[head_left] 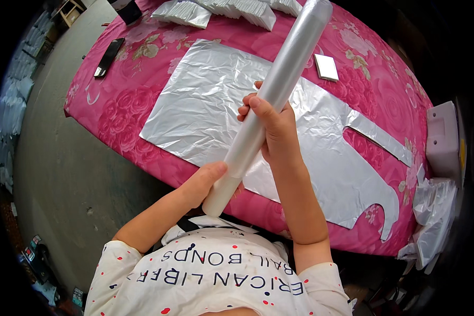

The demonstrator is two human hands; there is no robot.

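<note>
A long roll of shiny translucent plastic film (pixel 295 47) slants over the table, its pale core end low and near my body. Around its middle my right hand (pixel 273 118) is closed, thumb on top and fingertips showing on the far side. My left hand (pixel 209 178) grips the near end, with most of its fingers hidden beneath the roll. Under the roll a silvery plastic sheet (pixel 200 100) lies spread and creased on the table. Its right part has curved cut-outs and a long strap, like a disposable apron.
A pink floral tablecloth (pixel 124 118) covers the table. A black phone (pixel 109 58) lies far left, a small white packet (pixel 326 67) right of the roll. Folded white packs (pixel 187 13) line the far edge. A pale bin (pixel 442 137) and bundled clear plastic (pixel 434 210) stand at the right.
</note>
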